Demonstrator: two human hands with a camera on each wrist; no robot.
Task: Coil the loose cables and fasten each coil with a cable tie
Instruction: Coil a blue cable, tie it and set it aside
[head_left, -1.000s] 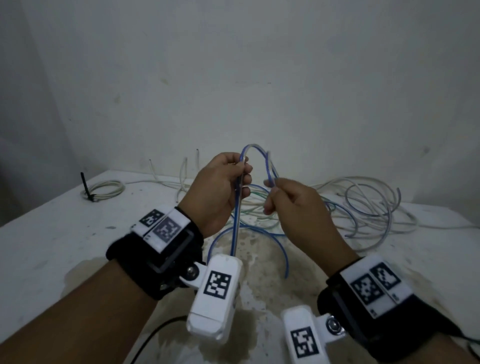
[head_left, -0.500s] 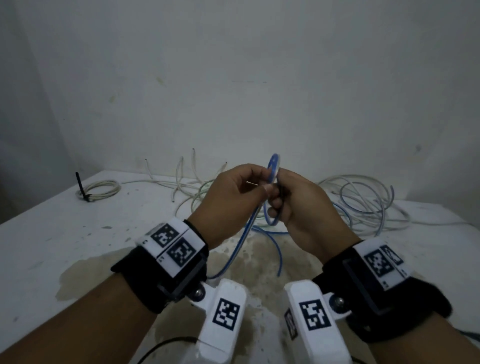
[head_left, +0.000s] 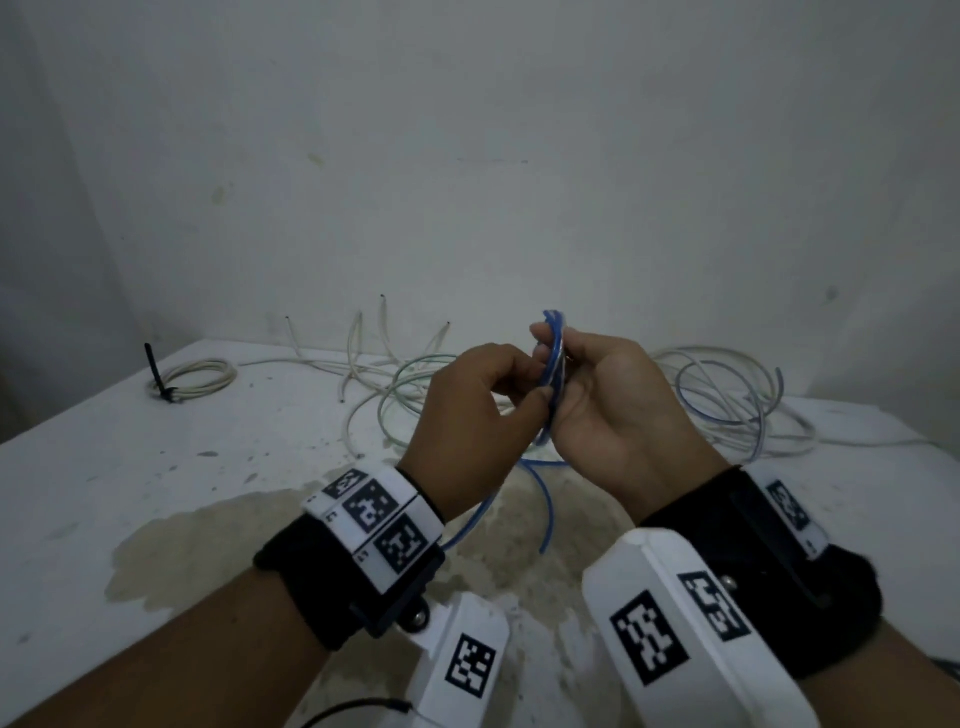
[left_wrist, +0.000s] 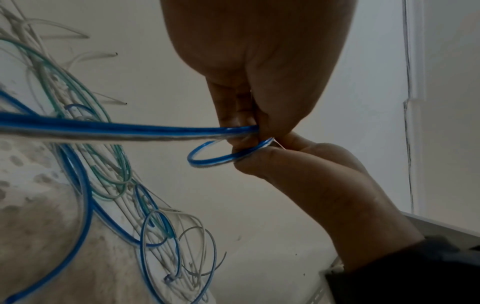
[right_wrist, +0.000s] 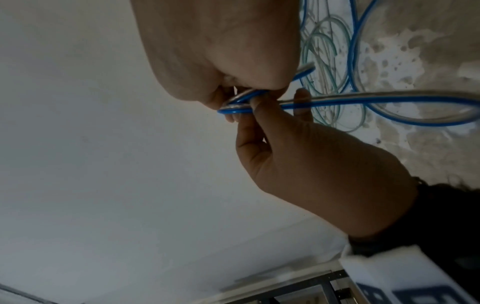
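Both hands met at chest height above the table, pinching the same small loop of blue cable (head_left: 555, 364). The left hand (head_left: 470, 415) had thumb and forefinger closed on the near side of the loop, fingers curled. The right hand (head_left: 613, 410) pinched the far side, its fingertips (head_left: 540, 332) folded over the top of the turns. In the left wrist view the loop (left_wrist: 223, 154) showed as a tight ring of one or two turns clamped between the two thumbs.

Below the grip, the uncoiled remainder of the cable hung down; one free end (head_left: 545, 519) dangled just under the hands, and another length ran down past the left wrist towards the table (head_left: 104, 467).

To do this step well, one hand would probably best keep the turns stacked flat and pinched at a single spot while the other fed each new loop to the same size, letting the cable roll so it did not twist. The loop looked small, and might spring open if the pinch eased.

Beyond the hands lay a tangle of loose white, green and blue cables (head_left: 727, 405). Far off to the left of the grip sat a finished white coil (head_left: 200, 376), already fastened with a black cable tie (head_left: 156, 371).
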